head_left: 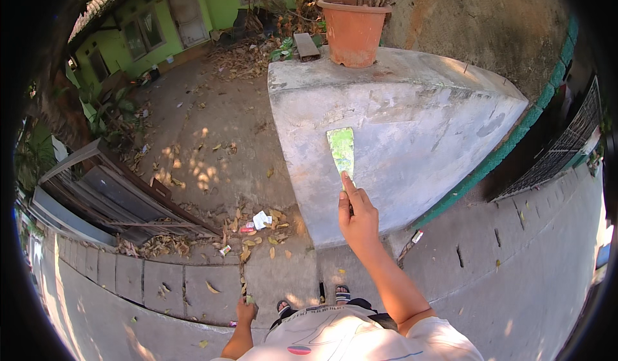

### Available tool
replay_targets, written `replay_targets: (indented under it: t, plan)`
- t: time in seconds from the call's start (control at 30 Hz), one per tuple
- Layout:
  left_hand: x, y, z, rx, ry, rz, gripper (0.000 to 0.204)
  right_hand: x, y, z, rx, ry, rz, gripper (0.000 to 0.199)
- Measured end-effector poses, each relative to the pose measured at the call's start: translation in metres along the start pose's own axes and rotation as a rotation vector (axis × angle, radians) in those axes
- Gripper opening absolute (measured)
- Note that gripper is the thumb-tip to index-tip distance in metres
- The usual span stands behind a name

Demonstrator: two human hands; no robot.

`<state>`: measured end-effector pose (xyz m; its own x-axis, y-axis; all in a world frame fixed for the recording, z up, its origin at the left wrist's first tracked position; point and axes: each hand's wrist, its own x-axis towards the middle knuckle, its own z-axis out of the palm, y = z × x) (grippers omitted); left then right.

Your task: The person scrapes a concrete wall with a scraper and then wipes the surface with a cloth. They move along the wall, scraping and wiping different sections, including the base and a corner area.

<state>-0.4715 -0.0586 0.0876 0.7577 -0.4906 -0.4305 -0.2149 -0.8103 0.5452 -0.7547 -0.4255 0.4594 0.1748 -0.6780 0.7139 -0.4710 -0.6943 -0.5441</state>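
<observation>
The right hand (358, 216) is closed around the handle of a putty knife (341, 150), forefinger stretched along it, and the green-smeared blade lies flat against the face of a grey concrete pillar (412, 123) near the frame's centre. At twelve o'clock a terracotta pot (353, 29) stands on the pillar's top. At seven o'clock the left hand (246, 310) hangs low, loosely curled; whether it holds anything cannot be told.

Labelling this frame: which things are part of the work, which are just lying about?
In use: scraper in the right hand, its blade flat against the grey concrete pillar.
Lying about: terracotta pot, dry leaves, litter scrap, stacked boards.
</observation>
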Motion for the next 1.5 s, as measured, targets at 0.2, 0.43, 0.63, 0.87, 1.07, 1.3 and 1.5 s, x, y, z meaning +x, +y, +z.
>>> replay_targets:
  t: [0.2, 0.43, 0.63, 0.87, 1.07, 1.3, 1.5]
  plan:
    - [0.011, -0.046, -0.015, -0.118, 0.112, 0.080, 0.046, 0.041, -0.039, -0.005, 0.034, 0.043, -0.023, 0.046]
    - [-0.008, -0.014, -0.007, 0.007, -0.005, -0.024, 0.045, 0.029, -0.034, -0.005, 0.027, 0.016, -0.012, 0.045]
    - [0.003, -0.022, -0.007, -0.075, 0.040, -0.012, 0.045, 0.003, -0.030, 0.007, 0.012, -0.074, 0.038, 0.043]
    - [-0.001, -0.022, -0.004, -0.064, 0.040, -0.003, 0.045, 0.019, -0.050, 0.010, -0.002, -0.071, 0.008, 0.041]
    - [0.003, -0.033, -0.004, -0.123, -0.002, -0.035, 0.045, 0.004, -0.052, 0.026, 0.046, -0.090, 0.057, 0.039]
    - [0.005, -0.043, -0.004, 0.006, 0.005, -0.028, 0.044, -0.003, -0.048, 0.031, 0.055, -0.066, 0.009, 0.040]
    - [0.004, -0.024, -0.013, -0.073, 0.020, -0.041, 0.044, 0.000, -0.044, 0.036, -0.034, -0.025, -0.070, 0.046]
